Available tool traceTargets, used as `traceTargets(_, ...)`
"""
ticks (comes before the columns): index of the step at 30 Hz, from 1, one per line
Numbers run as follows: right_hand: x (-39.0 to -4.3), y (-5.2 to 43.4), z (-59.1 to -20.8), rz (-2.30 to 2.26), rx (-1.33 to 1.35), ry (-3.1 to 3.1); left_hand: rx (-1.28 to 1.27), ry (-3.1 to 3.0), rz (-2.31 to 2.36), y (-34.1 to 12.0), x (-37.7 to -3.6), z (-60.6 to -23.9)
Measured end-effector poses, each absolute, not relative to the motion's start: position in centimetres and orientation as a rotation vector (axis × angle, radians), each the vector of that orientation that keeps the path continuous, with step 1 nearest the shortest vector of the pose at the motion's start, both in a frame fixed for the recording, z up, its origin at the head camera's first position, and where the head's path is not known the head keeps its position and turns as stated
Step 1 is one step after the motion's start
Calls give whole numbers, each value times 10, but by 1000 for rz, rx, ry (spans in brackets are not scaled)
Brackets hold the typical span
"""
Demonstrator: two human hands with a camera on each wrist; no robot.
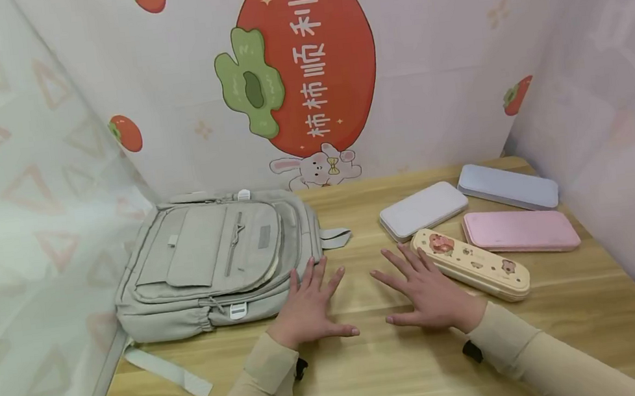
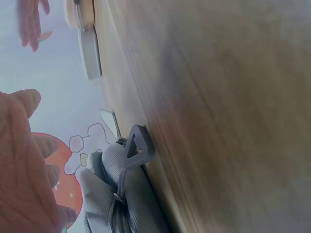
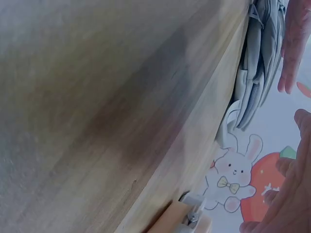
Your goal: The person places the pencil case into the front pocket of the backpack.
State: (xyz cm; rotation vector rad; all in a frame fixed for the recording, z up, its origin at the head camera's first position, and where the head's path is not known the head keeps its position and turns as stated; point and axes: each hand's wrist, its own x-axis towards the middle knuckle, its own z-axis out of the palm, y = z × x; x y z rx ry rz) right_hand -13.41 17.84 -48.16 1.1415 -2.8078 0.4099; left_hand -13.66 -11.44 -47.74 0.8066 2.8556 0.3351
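My left hand (image 1: pixel 309 308) is held over the table with its fingers spread, holding nothing, beside the lower right corner of a grey-green backpack (image 1: pixel 206 256). The backpack lies flat on its back, front pocket up. Mirroring it, my right hand (image 1: pixel 431 293) has spread fingers and nothing in them; its fingertips overlap the near end of a cream pencil case (image 1: pixel 472 263) with bear stickers in the head view. In the left wrist view a grey zip pull (image 2: pixel 139 147) hangs at the backpack's side. Both palms face down above the wood.
Behind the cream case lie a white case (image 1: pixel 423 210), a blue case (image 1: pixel 507 186) and a pink case (image 1: pixel 521 230). A loose strap (image 1: pixel 168 372) reaches over the table's left part. Printed cloth walls (image 1: pixel 428 81) enclose the wooden table (image 1: pixel 385 380) at the back and both sides.
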Motion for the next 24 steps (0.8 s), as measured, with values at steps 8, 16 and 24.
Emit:
traceTargets(8, -140, 178, -485, 442, 1117, -2815, 785, 2843, 359, -112, -138, -477)
traceTargets(16, -143, 178, -486, 441, 1115, -2806, 774, 2842, 349, -112, -139, -475)
traceTargets(24, -146, 180, -487, 471, 1098, -2813, 784, 2847, 377, -114, -143, -478)
